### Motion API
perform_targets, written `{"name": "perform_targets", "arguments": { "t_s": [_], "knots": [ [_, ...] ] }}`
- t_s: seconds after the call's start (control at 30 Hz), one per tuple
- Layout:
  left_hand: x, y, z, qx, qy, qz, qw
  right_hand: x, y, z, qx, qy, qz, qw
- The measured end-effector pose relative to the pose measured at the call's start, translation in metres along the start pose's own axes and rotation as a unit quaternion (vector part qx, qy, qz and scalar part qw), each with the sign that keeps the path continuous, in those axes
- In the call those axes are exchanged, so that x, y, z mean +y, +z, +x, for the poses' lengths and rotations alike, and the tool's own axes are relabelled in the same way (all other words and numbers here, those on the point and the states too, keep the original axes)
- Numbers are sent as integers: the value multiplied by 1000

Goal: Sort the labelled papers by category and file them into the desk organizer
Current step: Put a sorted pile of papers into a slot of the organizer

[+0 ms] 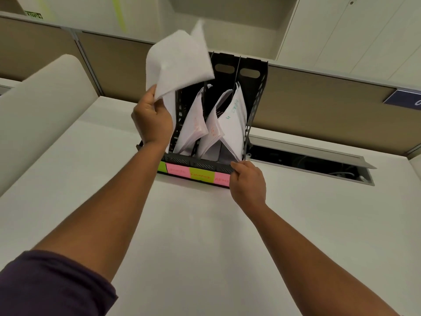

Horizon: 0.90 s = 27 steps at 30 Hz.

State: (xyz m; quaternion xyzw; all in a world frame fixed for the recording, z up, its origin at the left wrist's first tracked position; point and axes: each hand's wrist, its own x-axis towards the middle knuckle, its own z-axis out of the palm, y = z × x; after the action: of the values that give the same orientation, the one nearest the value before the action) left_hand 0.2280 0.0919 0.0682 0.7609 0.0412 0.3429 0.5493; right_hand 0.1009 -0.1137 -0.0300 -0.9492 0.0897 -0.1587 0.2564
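A black desk organizer stands at the far middle of the white desk, its front edge covered by green and pink labels. White papers with coloured writing lean in its slots. My left hand grips a bunch of white papers, blurred, raised over the organizer's leftmost slot. My right hand grips the organizer's front right corner, its thumb on the rim.
A cream padded chair back rises at the left. An open cable hatch is sunk into the desk right of the organizer. Brown partition panels run behind the desk, with white cabinets above. A blue sign hangs at the far right.
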Motion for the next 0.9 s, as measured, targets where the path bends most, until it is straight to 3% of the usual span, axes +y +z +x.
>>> {"name": "perform_targets", "arguments": {
  "t_s": [0.4, 0.63, 0.9],
  "knots": [
    [18, -14, -53, 38, 111, 3, 993, -2, 1, 1, 12, 11, 11, 1000],
    [6, -16, -2, 118, -7, 17, 993, -2, -2, -1, -4, 7, 7, 1000],
    [-31, 1, 27, 108, -85, -9, 990, -2, -1, 0, -3, 9, 12, 1000]
  ]
}}
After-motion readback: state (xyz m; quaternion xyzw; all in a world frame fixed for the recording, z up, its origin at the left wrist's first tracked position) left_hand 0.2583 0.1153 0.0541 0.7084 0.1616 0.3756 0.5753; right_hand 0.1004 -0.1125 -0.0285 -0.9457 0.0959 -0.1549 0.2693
